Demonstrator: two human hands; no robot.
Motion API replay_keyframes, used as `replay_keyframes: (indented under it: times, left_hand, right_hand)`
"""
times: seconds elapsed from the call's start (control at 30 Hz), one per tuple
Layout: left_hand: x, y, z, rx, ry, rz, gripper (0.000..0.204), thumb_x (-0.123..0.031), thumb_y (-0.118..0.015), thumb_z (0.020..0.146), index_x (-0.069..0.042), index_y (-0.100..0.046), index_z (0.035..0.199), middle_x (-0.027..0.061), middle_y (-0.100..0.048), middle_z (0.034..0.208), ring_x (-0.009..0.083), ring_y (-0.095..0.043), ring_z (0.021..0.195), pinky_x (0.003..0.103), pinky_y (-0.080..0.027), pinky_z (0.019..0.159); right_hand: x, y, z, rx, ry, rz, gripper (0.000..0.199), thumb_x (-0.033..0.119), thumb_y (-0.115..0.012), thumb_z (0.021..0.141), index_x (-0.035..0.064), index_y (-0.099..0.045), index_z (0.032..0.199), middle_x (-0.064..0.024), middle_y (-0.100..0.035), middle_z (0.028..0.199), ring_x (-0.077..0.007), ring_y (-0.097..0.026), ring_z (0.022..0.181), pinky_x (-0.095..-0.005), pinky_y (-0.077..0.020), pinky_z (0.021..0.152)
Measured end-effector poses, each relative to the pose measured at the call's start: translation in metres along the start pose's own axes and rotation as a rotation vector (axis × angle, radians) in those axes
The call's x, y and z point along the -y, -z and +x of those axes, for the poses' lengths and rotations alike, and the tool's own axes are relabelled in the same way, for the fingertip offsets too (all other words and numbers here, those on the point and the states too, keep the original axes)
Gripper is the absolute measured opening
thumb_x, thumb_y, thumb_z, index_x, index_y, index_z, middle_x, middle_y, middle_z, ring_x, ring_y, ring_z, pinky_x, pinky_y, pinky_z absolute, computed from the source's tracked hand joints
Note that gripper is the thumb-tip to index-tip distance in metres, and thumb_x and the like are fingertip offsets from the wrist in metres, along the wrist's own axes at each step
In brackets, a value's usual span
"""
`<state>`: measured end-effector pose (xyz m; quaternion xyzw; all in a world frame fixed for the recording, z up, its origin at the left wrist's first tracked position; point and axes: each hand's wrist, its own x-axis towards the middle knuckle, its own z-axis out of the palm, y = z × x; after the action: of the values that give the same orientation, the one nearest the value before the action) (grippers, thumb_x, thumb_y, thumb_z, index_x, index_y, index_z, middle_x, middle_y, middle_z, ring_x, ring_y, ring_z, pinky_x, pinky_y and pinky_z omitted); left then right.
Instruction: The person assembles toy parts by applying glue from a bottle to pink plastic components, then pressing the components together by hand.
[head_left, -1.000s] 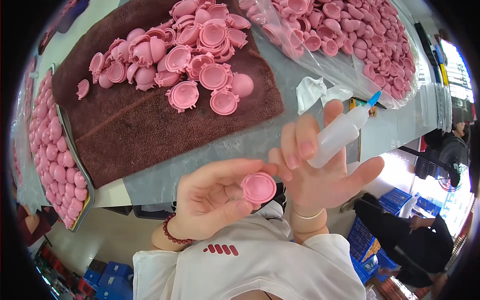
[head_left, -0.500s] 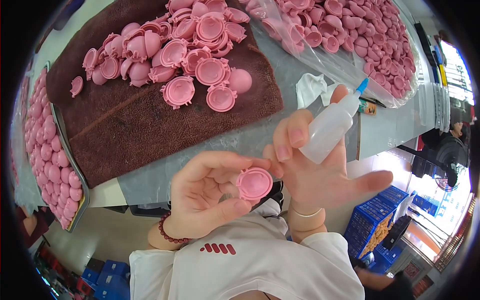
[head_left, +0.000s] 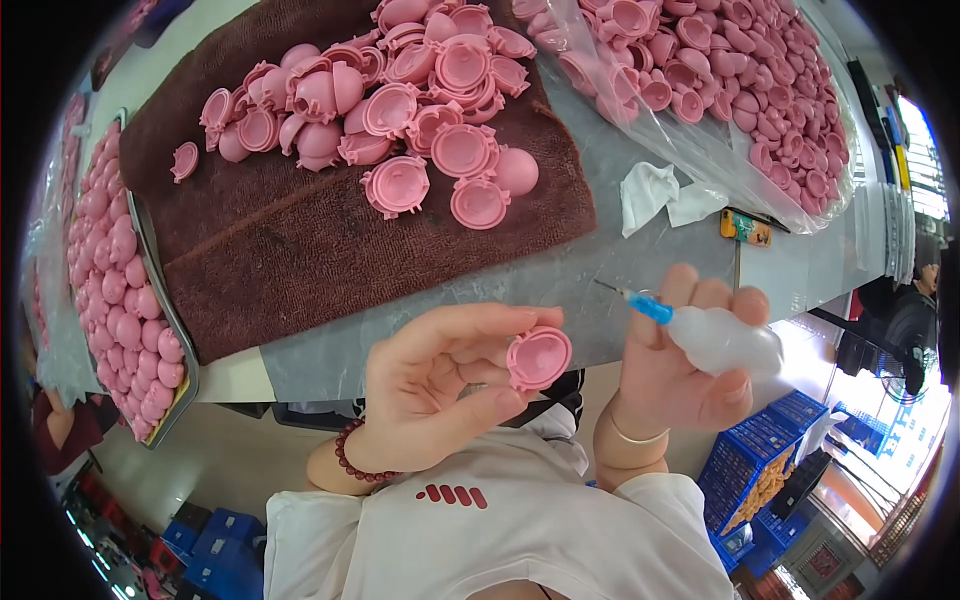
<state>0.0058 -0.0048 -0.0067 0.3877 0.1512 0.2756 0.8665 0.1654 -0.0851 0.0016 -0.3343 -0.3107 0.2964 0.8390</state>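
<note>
Left hand (head_left: pixel 440 385) pinching pink cap (head_left: pixel 538 357), right hand (head_left: pixel 680 365) clutching glue bottle (head_left: pixel 712 335) — brown towel (head_left: pixel 330 230), grey table (head_left: pixel 640 255)

Desk (head_left: pixel 800 270), pale grey top, seen from above. A brown towel (head_left: pixel 330 240) lies spread across its middle, bearing a heap of pink round caps (head_left: pixel 420 110). To the right, a clear plastic bag (head_left: pixel 700 150) filled with pink caps (head_left: pixel 730 70) rests on the desk. Between towel and bag lie two crumpled white tissues (head_left: pixel 650 190); just beside them, a small orange object (head_left: pixel 745 228). At the left edge, a tray (head_left: pixel 165 310) of pink domed pieces (head_left: pixel 110 290).
</note>
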Motion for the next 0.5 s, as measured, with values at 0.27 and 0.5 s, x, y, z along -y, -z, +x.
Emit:
replay_keyframes:
  times: [0.27,0.5]
  left_hand:
    - [-0.0022,-0.0004,0.0006,0.002,-0.018,0.070,0.047,0.000,-0.066,0.072,0.003,-0.041,0.112,0.0293,-0.048,0.114,0.0215,-0.057,0.095,0.030,-0.048,0.079]
    - [-0.0036,0.0003,-0.0009,0.012,-0.014,0.078,0.047,0.001,-0.066,0.071,0.004,-0.042,0.111,0.0296,-0.048,0.114,0.0213,-0.056,0.096,0.028,-0.048,0.078]
  right_hand:
    - [0.0131,-0.0073,0.0070,0.382,0.357,-0.610,0.061,0.057,-0.048,0.079,-0.0031,-0.052,0.085,-0.0048,-0.042,0.064,-0.0122,-0.037,0.049,-0.0243,-0.0258,0.040]
    - [0.0088,-0.0115,0.0030,0.346,0.362,-0.603,0.056,0.050,-0.058,0.076,-0.0052,-0.059,0.085,-0.0052,-0.058,0.067,-0.0127,-0.046,0.051,-0.0242,-0.0308,0.039]
